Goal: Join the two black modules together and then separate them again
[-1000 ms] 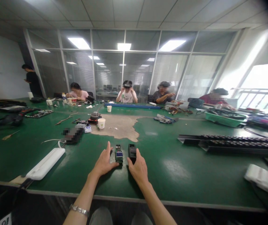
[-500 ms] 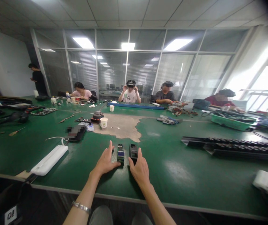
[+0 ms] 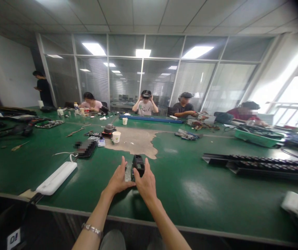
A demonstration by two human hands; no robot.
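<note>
A green circuit board point(image 3: 132, 174) shows only as a narrow strip, with a greyish, blurred patch along its left side. My left hand point(image 3: 118, 180) is around its left side and near end, index finger raised and thumb at the lower edge; the other fingers are partly hidden. Pressed up close on the right is a black plastic housing point(image 3: 139, 163) with rectangular openings in its face. My right hand point(image 3: 146, 182) grips this housing between thumb and fingers. The housing hides most of the board, so I cannot tell whether the two are joined.
On the green table point(image 3: 175, 194), a white power strip point(image 3: 57, 178) lies left and black metal rails point(image 3: 253, 168) lie right. Beyond my hands stand a paper cup point(image 3: 116, 136) and pliers point(image 3: 187, 134). A green basket point(image 3: 258, 137) is farther right. Several people sit across.
My right hand has moved left with the black housing, bringing it from beside the circuit board up against it. The board has turned, and its small display is now covered.
</note>
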